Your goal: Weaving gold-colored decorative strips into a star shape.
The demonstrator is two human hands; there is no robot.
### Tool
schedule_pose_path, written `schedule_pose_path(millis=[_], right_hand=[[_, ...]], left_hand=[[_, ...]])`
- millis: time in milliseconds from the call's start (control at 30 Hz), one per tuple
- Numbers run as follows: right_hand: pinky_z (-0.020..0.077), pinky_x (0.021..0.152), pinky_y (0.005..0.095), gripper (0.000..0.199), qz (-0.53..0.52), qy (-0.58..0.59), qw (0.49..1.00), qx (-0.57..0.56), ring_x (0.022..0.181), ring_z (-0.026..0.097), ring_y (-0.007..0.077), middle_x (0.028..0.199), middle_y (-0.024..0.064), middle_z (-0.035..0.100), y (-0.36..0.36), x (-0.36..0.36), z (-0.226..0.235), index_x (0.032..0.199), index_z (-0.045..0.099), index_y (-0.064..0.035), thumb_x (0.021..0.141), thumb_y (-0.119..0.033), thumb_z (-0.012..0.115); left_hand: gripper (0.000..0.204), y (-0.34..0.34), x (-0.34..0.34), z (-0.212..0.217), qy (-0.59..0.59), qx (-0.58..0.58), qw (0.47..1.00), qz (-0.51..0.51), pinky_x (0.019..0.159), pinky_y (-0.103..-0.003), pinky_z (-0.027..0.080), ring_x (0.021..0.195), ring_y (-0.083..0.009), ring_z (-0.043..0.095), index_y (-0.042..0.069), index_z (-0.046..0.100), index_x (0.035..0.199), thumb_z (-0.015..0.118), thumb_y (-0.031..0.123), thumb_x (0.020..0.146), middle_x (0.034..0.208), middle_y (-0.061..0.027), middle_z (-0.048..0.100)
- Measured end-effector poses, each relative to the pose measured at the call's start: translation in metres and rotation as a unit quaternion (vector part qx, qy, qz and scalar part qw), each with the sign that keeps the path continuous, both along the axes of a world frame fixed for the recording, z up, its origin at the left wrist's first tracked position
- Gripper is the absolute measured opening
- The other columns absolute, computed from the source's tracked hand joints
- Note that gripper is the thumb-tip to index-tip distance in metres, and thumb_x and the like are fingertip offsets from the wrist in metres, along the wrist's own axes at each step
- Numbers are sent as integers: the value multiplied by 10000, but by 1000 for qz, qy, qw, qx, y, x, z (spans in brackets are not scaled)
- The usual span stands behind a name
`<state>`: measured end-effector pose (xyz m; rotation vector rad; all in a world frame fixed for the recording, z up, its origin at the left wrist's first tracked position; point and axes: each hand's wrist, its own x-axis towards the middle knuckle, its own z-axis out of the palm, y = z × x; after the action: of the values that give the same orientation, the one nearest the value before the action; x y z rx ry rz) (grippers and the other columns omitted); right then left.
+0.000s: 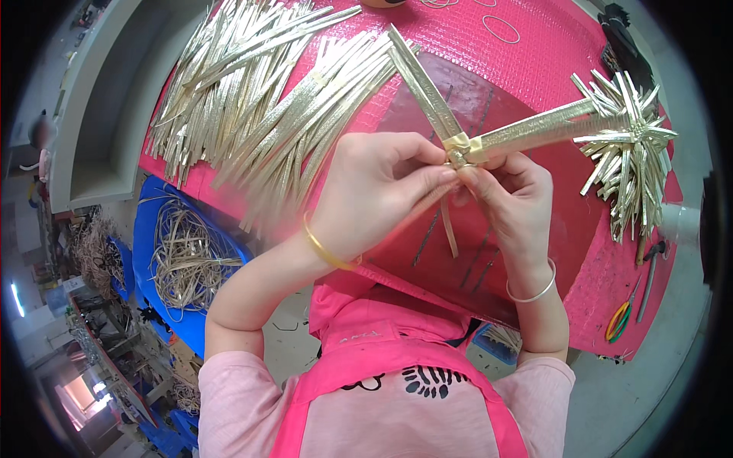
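Shiny gold flat strips (pixel 427 91) cross in a small folded knot held between both hands over a dark red mat (pixel 534 221). One group of strips points away from me, another (pixel 534 133) points right, and a short tail (pixel 449 229) hangs below. My left hand (pixel 359 191) is closed, thumb and forefinger pinching the knot's left side. My right hand (pixel 519 195) is also closed, gripping the knot from the right with thumb and bent fingers. The fingertips hide part of the knot. Left of my left hand, gold strip ends (pixel 267 191) are smeared by motion.
Loose gold strips (pixel 221 91) lie spread on the pink table cover (pixel 565 46). Star-like knotted gold pieces (pixel 630 137) are heaped at right, near scissors with coloured handles (pixel 620 320). At left, a blue bin (pixel 145 237) holds tangled strips. A thin loop (pixel 501 29) lies at the back.
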<state>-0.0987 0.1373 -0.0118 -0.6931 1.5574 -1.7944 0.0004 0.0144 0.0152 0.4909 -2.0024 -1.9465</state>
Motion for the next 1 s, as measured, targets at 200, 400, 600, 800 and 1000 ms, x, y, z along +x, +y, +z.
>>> schedule_pose_path(millis=[200, 400, 600, 800, 1000], right_hand=[[441, 510, 256, 107, -131, 542, 830, -2, 578, 545, 211, 659, 119, 535, -8, -2, -2, 724, 550, 6, 640, 18, 616], [447, 572, 206, 140, -95, 154, 983, -21, 665, 538, 81, 766, 53, 581, -7, 10, 5, 849, 546, 41, 731, -24, 584], [467, 577, 196, 154, 38, -160, 985, -47, 680, 557, 105, 782, 84, 581, 0, -18, 7, 858, 537, 47, 746, -49, 580], [447, 606, 206, 170, 67, -21, 996, 54, 674, 536, 92, 764, 70, 576, 5, -24, 9, 865, 545, 52, 738, -54, 583], [426, 630, 220, 187, 142, 73, 978, 132, 689, 514, 75, 722, 32, 567, -3, -35, 14, 831, 571, 27, 725, -122, 610]], left_hand=[[145, -25, -14, 10, -155, 200, 959, -130, 462, -188, 434, 495, -109, 543, -24, 550, 758, 571, 119, 754, 619, -63, 565], [159, -2, -17, -11, -25, 235, 972, 6, 423, -179, 427, 480, -104, 539, -54, 530, 781, 579, 93, 750, 656, -93, 564], [202, -9, -19, 2, -65, 215, 971, -76, 419, -194, 436, 498, -105, 548, -92, 542, 835, 576, 86, 747, 661, -106, 568], [156, -19, -16, 3, -138, 33, 985, -101, 429, -194, 419, 507, -108, 550, -50, 584, 800, 594, 86, 724, 632, -79, 583], [55, -6, -14, -15, 34, -461, 887, -8, 411, -243, 387, 457, -167, 535, 13, 582, 703, 604, 23, 653, 587, -100, 551]])
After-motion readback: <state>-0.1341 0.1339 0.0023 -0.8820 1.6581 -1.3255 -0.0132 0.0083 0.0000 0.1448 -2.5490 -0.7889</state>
